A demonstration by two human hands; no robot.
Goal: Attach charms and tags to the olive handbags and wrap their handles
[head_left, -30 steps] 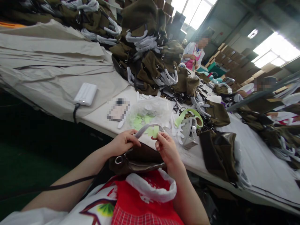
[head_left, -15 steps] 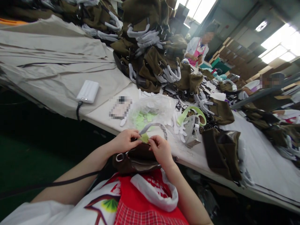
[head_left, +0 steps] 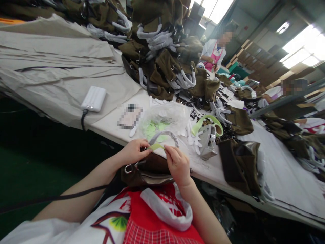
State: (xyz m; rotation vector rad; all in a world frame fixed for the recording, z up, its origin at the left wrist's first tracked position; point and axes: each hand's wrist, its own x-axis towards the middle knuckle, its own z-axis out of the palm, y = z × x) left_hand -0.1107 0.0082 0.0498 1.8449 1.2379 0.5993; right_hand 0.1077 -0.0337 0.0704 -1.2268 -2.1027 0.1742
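Note:
Between my two hands a short strip of yellow-green tape (head_left: pixel 155 146) is stretched just above the mouth of a brown handbag (head_left: pixel 149 174). My left hand (head_left: pixel 135 150) pinches the strip's left end, and my right hand (head_left: pixel 177 164) pinches its right end. The bag rests at the table edge against my red apron (head_left: pixel 162 206), its opening facing up. One wrapped handle (head_left: pixel 175 136) arches up behind the tape, and another wrapped handle (head_left: pixel 175 217) lies over the apron. A metal ring (head_left: pixel 128 168) shows at the bag's left side.
Ahead lies a clear plastic bag (head_left: pixel 175 113) with green pieces. Right of it stand a tape dispenser (head_left: pixel 209 144) with a green roll and a brown bag (head_left: pixel 238 166). A power bank (head_left: pixel 93 99) and a phone (head_left: pixel 130 117) lie left. Olive bags (head_left: pixel 167 67) are piled behind; a person (head_left: pixel 214 54) stands beyond.
My right hand has drawn slightly right and down, so the green tape now spans a wider gap between my hands. My left hand is nearly still.

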